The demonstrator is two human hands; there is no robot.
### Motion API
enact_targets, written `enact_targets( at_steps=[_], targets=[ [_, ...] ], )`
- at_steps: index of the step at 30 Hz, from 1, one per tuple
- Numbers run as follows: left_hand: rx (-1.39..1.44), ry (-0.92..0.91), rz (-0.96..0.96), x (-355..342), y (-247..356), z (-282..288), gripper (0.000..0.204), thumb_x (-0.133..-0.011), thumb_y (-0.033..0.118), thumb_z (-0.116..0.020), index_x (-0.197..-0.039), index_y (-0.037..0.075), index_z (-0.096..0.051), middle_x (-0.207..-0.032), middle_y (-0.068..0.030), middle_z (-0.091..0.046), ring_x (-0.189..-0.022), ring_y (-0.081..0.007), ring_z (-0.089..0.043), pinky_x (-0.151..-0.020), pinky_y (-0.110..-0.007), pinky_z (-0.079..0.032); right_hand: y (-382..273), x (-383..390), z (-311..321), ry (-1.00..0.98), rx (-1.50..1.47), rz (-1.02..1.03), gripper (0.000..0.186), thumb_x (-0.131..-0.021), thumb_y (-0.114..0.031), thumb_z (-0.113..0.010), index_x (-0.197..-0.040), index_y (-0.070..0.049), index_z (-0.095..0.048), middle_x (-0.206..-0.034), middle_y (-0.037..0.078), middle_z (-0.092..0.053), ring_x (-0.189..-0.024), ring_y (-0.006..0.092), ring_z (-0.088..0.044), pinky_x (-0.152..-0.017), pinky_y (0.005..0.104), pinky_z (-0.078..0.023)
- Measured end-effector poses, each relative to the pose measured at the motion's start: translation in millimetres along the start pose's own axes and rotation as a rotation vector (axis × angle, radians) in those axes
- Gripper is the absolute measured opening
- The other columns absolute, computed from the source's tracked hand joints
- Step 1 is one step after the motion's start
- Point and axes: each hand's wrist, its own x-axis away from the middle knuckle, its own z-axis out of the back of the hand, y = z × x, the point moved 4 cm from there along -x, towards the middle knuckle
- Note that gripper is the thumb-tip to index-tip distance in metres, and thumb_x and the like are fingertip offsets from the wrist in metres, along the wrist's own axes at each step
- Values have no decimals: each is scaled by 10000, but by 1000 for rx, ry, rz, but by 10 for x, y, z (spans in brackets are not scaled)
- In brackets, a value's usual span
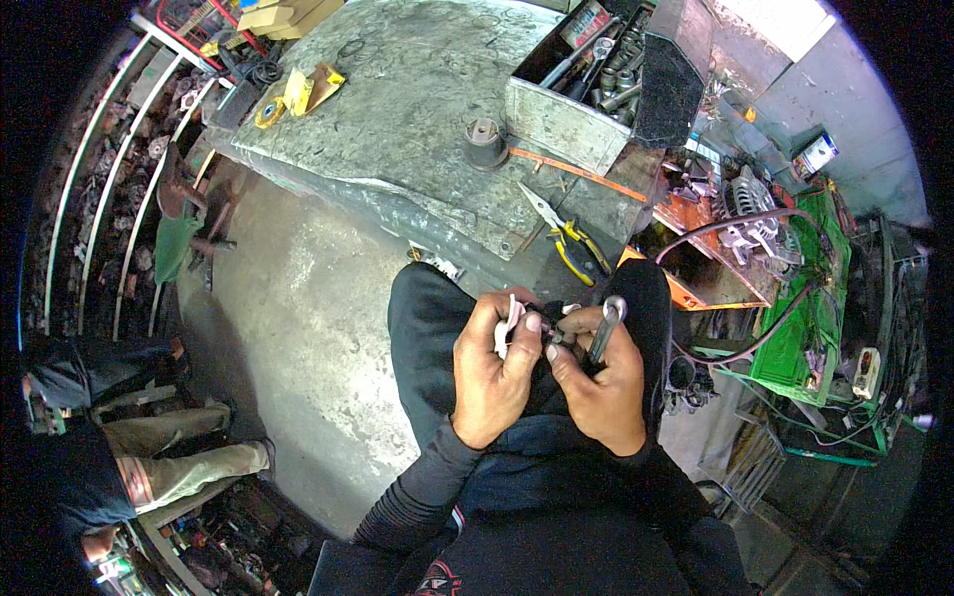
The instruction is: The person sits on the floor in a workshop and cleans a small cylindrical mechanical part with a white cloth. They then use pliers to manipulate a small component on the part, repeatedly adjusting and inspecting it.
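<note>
Over my lap, both hands are close together with their fingers bent around small things. My left hand (494, 370) grips a small dark part, mostly hidden by the fingers, along with a crumpled white scrap (511, 323) that looks like paper or cloth. In my right hand (604, 389) is a metal wrench (613, 310), its ring end sticking up past the fingers. That hand's thumb and fingertips meet the dark part. Just beyond, long-nose pliers (566, 241) with yellow and black handles lie open on the workbench's near edge.
On the grey workbench (397, 109) stand a black cylindrical part (485, 145) and a metal toolbox (561, 127) full of sockets. An orange strip (586, 175) lies between them. Yellow tape (269, 111) sits far left. At right are an alternator (750, 214) and green crate (785, 363). Another person's legs (199, 467) show at left.
</note>
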Motion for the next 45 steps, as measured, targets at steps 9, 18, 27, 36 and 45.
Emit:
enact_targets(
  at_steps=[9, 18, 27, 36, 45],
  targets=[
    [54, 6, 65, -2, 36, -43, 139, -1041, 143, -591, -1077, 9, -594, -943, -32, -635, -874, -96, -560, -802, -268, -476, -93, -25, 72, -31, 19, -194, 137, -985, -144, -703, -992, -22, -640, -846, -9, -583, -741, 34, -499, -657, 216, -410],
    [193, 40, 155, 28, -3, 0, 141, -1046, 149, -577, -1083, 15, -600, -977, -35, -630, -888, -98, -549, -798, -264, -461, 15, 4, 38, -58, -24, -319, 173, -957, -147, -734, -1032, -26, -636, -888, 10, -626, -751, 87, -559, -678, 257, -460],
    [-183, 31, 113, 6, -150, 241, 334, -1055, 277, -506, -1003, -34, -615, -940, -100, -631, -883, -209, -596, -812, -367, -483, -31, 18, -174, 39, 55, 92, 242, -876, -131, -693, -1074, -18, -611, -961, 197, -652, -868, 377, -647, -828, 462, -522],
    [79, -264, 50, -154, -454, -342, 401, -1025, 326, -570, -1152, -43, -659, -1075, -193, -692, -916, -277, -661, -817, -424, -541, 240, 208, 257, 339, 365, -176, 343, -847, -155, -743, -1141, 2, -663, -1019, 228, -707, -891, 357, -707, -793, 443, -558],
    [-336, -416, 42, 9, 167, -937, 527, -1018, 426, -613, -1254, -44, -639, -1020, -207, -701, -852, -255, -677, -741, -400, -558, -403, 714, 747, 743, 184, 43, 298, -900, -260, -713, -1066, -20, -652, -936, 217, -697, -846, 373, -683, -762, 462, -534]
  ],
)
